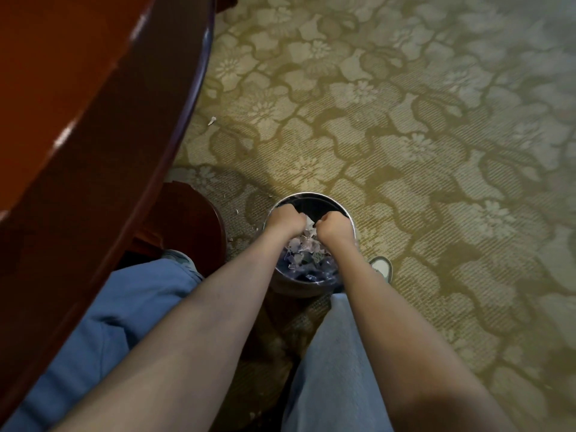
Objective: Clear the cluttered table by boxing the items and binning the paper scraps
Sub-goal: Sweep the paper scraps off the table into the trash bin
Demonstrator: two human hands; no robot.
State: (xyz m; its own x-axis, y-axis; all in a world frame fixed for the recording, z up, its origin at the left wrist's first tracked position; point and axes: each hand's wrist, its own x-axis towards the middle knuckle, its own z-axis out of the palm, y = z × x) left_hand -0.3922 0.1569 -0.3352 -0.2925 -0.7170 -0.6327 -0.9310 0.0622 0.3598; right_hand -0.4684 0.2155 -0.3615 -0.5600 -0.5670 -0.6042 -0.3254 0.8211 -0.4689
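1. Olive-and-beige floral carpet [420,126] fills the right and upper parts of the frame.
2. Glossy reddish-brown wooden table [78,98] occupies the upper left; its rounded wooden base [190,219] stands at centre left.
3. Round metal-rimmed waste bin [316,205] with a dark liner stands on the carpet at lower centre, between the person's blue-jeaned legs [330,353].
4. Torn pale paper scraps [300,246] lie heaped inside the waste bin.
5. Person's left hand [285,220] hangs over the bin's left rim, fingers curled under; what it holds cannot be told.
6. Person's right hand [332,228] hangs just beside it over the bin mouth, fingers likewise curled; what it holds cannot be told.
7. One white scrap [309,220] shows between the two hands; which hand touches it cannot be told.
8. Small stray scrap [212,120] lies on the carpet near the table edge.
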